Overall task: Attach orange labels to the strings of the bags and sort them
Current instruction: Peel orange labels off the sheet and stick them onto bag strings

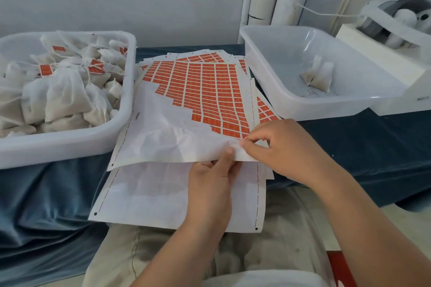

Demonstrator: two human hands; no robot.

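Orange labels (pixel 205 90) cover the far part of the top sheet (pixel 168 137), in rows that run out in a stepped edge just beyond both hands. The near part of that sheet is bare white backing. The left hand (pixel 211 184) pinches its near edge, thumb on top and fingers tucked beneath, lifting it off the blank sheet (pixel 158 193) that lies under the wrist. The right hand (pixel 286 146), touching the left at the fingertips, pinches the same edge between thumb and forefinger, right beside the last row of labels. Whether a label is already caught between those fingertips cannot be told.

Well to the left of the left hand stands the left bin (pixel 70 144), heaped with white bags (pixel 63 97), several carrying orange tags on their strings. Beyond the right hand sits the right bin (pixel 326 109), holding an untagged bag (pixel 318 76). Both bins rest on a blue cloth (pixel 373 146).
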